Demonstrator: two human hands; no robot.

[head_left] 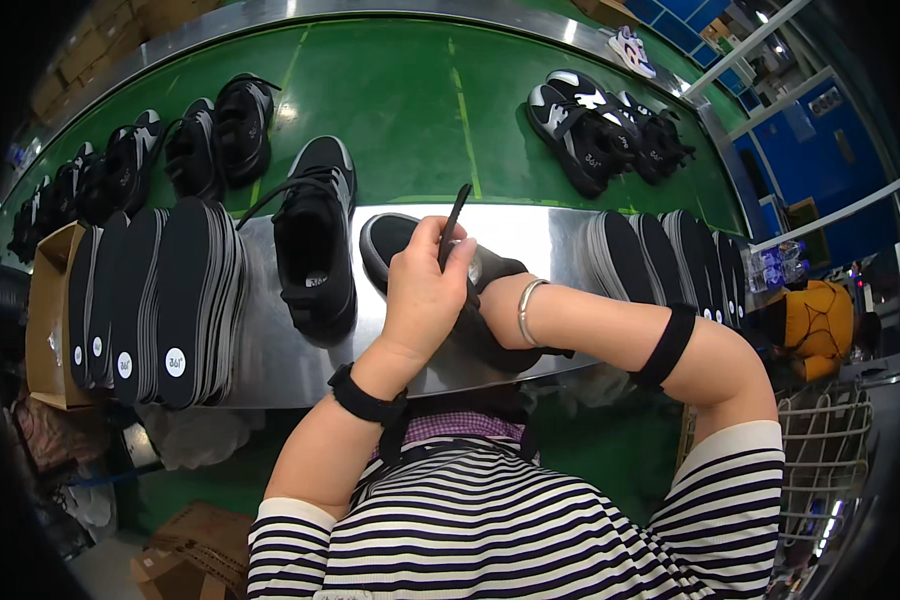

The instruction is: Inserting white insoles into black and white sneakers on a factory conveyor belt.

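Observation:
A black sneaker with a grey-edged toe (378, 240) lies on the metal ledge in front of me, toe pointing away. My left hand (422, 292) is closed in a pinch on a thin black strip (456, 218) that stands up from the shoe; it looks like the tongue seen edge-on. Into the shoe's opening goes my right hand (507, 308), its fingers hidden inside. Just left of it sits another black sneaker (315, 240), upright with loose laces trailing to the left.
Stacks of black insoles (188, 290) stand on the ledge at left, beside an open cardboard box (50, 310). More insole stacks (620, 255) are at right. Beyond the ledge, a green conveyor belt (390, 100) carries black sneakers at left (240, 130) and right (580, 135).

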